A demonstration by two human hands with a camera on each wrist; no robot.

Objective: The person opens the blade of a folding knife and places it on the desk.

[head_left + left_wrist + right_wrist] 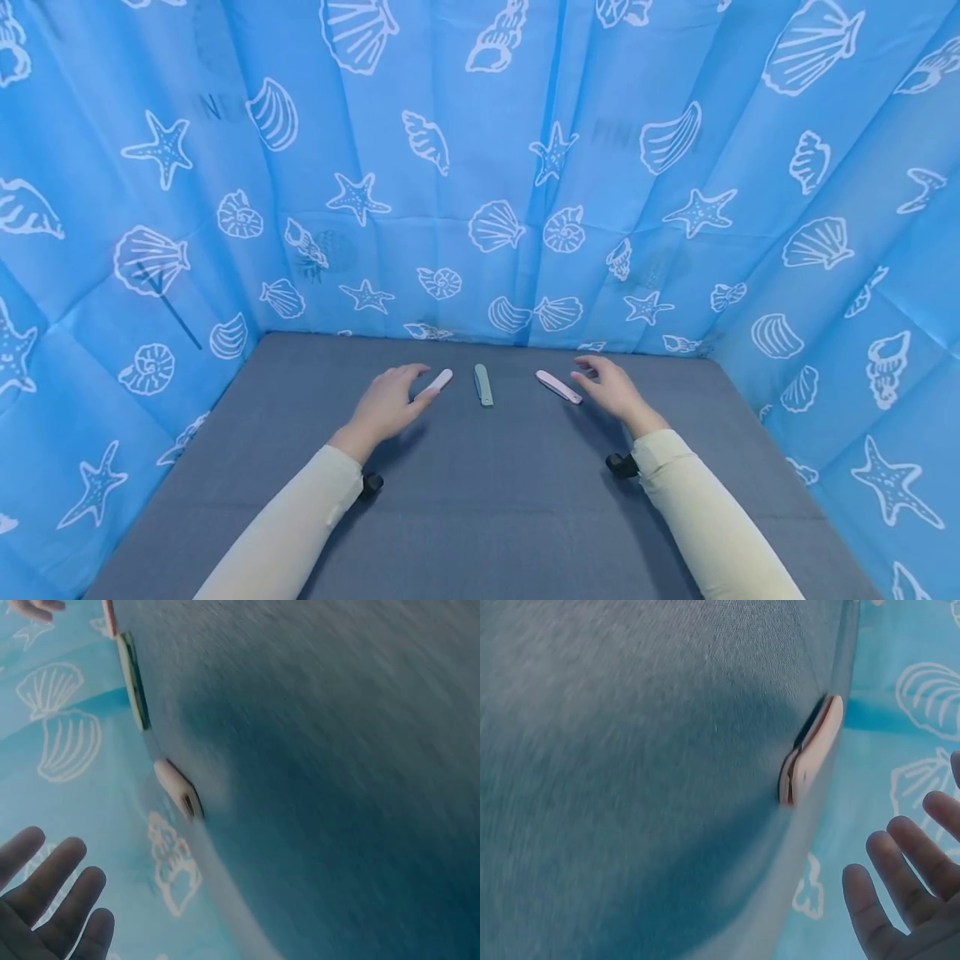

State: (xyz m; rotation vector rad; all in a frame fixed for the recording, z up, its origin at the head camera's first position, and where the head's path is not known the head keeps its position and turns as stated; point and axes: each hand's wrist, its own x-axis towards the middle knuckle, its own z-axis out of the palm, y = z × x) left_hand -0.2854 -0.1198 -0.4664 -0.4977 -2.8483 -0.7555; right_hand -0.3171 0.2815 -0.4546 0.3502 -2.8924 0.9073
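Three slim pieces that look like folding knives, folded up, lie in a loose row near the far edge of the grey table. The white folding knife (442,380) is at the left, the green folding knife (483,385) in the middle, the pink folding knife (558,387) at the right. My left hand (390,402) hovers beside the white one, its thumb overlapping it in the head view; the left wrist view shows the fingers (69,900) spread and apart from it. Just right of the pink one, my right hand (613,390) is held with relaxed fingers, holding nothing.
A grey cloth covers the table (480,508). Blue curtains (450,183) with white shells and starfish hang behind it and on both sides, close to the far edge. Dark wrist-worn cameras show below both sleeves.
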